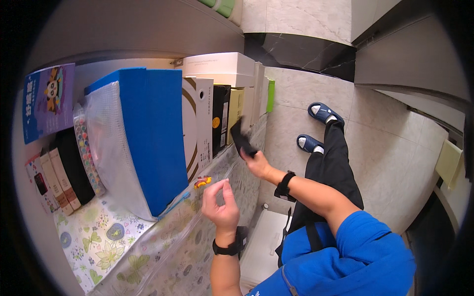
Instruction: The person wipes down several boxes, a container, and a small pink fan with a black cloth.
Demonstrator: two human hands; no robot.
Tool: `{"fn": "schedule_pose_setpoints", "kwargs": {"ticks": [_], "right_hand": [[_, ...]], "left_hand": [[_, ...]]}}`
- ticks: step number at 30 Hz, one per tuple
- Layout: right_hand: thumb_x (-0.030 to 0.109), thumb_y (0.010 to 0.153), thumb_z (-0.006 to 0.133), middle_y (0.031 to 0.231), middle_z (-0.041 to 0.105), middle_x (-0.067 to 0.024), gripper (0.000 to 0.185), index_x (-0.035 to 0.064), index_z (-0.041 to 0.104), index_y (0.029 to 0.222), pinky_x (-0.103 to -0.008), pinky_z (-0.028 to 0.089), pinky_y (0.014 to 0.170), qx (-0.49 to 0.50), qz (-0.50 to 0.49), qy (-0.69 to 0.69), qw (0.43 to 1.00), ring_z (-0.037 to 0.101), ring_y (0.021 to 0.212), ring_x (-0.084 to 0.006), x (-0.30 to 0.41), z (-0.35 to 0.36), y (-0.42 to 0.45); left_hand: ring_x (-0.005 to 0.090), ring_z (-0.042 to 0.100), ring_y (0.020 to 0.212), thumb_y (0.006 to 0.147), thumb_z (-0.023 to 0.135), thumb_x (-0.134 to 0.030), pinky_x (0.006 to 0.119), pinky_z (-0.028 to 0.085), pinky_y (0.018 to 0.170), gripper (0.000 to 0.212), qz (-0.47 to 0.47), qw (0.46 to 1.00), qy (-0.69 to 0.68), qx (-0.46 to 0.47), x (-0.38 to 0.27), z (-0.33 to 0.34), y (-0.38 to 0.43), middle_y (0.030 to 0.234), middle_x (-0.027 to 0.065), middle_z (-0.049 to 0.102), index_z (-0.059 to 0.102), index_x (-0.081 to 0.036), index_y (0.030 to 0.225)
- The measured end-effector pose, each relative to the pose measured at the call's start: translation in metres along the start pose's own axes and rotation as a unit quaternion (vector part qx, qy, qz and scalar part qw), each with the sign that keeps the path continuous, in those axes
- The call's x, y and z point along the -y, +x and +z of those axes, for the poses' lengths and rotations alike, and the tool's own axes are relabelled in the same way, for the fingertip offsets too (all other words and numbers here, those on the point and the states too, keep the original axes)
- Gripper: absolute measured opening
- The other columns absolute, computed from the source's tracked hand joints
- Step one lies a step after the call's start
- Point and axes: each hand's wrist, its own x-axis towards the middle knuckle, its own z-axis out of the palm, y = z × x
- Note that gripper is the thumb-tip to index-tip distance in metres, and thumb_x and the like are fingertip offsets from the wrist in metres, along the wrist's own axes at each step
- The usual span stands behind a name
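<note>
My right hand (pixel 258 165) grips a dark, flat object (pixel 242 138), blurred by motion, in front of the upright boxes. The thumb and forefinger of my left hand (pixel 221 207) meet at the tips; whether something thin is pinched there cannot be told. Just left of those fingertips is a small red and yellow figure (pixel 202 181), near the shelf's front edge. Behind it stand a large blue file box (pixel 155 137) and a white mesh zip pouch (pixel 107 148). A blue strap (pixel 179 203) lies at the box's foot.
A floral cover (pixel 107 240) lines the shelf and hangs over its front. White boxes (pixel 218 68), a black box (pixel 221 118) and a yellow box (pixel 234 114) stand at the right. A tube of coloured beads (pixel 87 148) leans left. A white bin-like object (pixel 261 240) stands below.
</note>
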Motion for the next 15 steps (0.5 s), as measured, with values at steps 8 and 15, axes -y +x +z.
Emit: {"fn": "schedule_pose_setpoints", "kwargs": {"ticks": [8, 15], "right_hand": [[0.044, 0.096, 0.048, 0.113, 0.062, -0.0099, 0.052, -0.0042, 0.057, 0.113, -0.0334, 0.039, 0.097, -0.179, -0.029, 0.094, 0.979, 0.054, 0.109, -0.0210, 0.043, 0.049, 0.141], [0.035, 0.097, 0.047, 0.127, 0.054, -0.0175, 0.045, -0.0012, 0.053, 0.123, -0.0351, 0.035, 0.102, -0.180, -0.080, -0.010, 0.980, 0.048, 0.119, -0.0313, -0.012, 0.062, 0.081]], "left_hand": [[0.0221, 0.064, 0.077, 0.083, 0.064, -0.002, 0.030, 0.049, 0.072, 0.007, -0.024, 0.999, -0.033, 0.012, -0.004, 0.026, 0.012, 0.085, 0.0107, 0.067, 0.063, -0.001, 0.090], [0.0107, 0.060, 0.079, 0.089, 0.060, -0.003, 0.024, 0.048, 0.074, 0.006, -0.074, 0.997, -0.021, 0.024, 0.016, 0.023, -0.010, 0.090, 0.0077, 0.067, 0.062, 0.002, 0.092]]}}
